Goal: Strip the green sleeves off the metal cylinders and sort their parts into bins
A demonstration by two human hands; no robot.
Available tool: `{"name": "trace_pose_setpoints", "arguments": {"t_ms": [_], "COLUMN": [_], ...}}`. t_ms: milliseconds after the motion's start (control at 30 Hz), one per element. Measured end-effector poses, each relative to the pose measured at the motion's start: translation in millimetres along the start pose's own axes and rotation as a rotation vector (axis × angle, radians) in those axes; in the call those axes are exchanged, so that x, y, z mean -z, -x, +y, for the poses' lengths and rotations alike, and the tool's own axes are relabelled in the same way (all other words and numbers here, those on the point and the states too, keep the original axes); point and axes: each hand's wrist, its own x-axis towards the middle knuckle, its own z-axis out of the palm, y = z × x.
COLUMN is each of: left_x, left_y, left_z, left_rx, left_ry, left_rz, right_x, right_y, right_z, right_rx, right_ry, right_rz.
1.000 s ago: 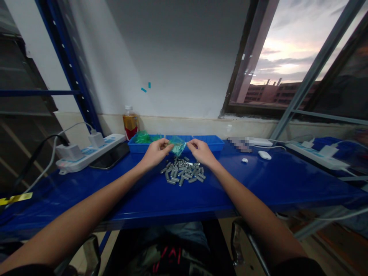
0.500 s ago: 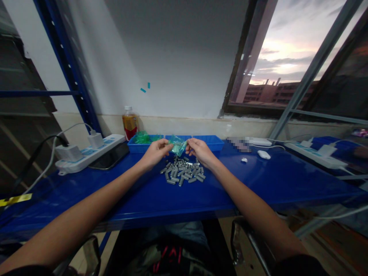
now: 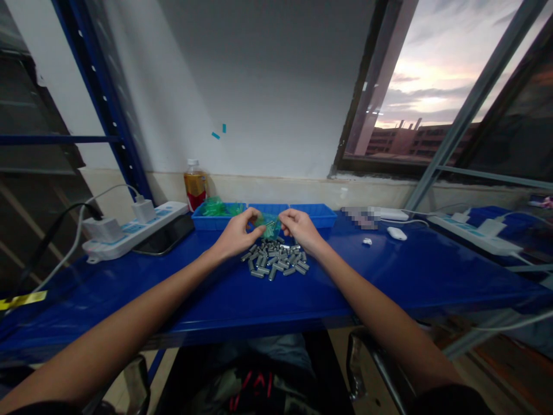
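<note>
1. Setting: a glossy blue table below a plain grey-white wall; window to the right, dusky sky outside.
2. Thing in hand: a green bag, between the two hands, above the far edge of a heap of metal pieces and in front of a blue tray.
3. Right hand: thumb and forefinger pinch the bag's right edge.
4. Left hand: thumb and forefinger curve about the left edge, green film visible between them. Cannot tell whether the tips meet.
5. Reason for grip (judged): support from opposite sides probably keeps the limp film stretched out and off the heap.
6. Reason for layout (judged): tray at the back and heap in front leave both within short reach; the left compartment, with its crumpled green film, probably keeps light plastic from drifting.
7. Bag's look: thin, translucent, wrinkled, bluish-green where light passes. Pale slender streaks show; contents or creases, not resolvable.
8. Pieces: short, silvery grey, rod-like, lying at mixed angles, many touching.
</note>
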Motion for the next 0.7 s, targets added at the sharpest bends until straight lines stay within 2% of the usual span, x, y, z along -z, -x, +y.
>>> {"name": "trace_pose_setpoints", "arguments": {"t_ms": [167,333,533,700], "left_x": [-0.3,0.4,-1.4,-1.4], "left_y": [4.0,5.8,6.3,7.5], "left_z": [14.5,16.0,12.0,12.6], "left_rx": [-0.040,-0.044,-0.120,-0.187], "left_ry": [-0.032,-0.087,-0.110,-0.158], "left_rz": [-0.013,0.061,0.072,0.070], "right_x": [-15.2,-20.1,-21.3,-21.7], "right_y": [7.3,7.5,7.7,8.8], "right_z": [-0.5,1.5,-0.5,-1.4], "right_rx": [0.127,-0.009,-0.145,-0.177], "right_ry": [0.039,-0.112,-0.327,-0.341], "right_rz": [-0.016,-0.082,-0.145,-0.165]}}
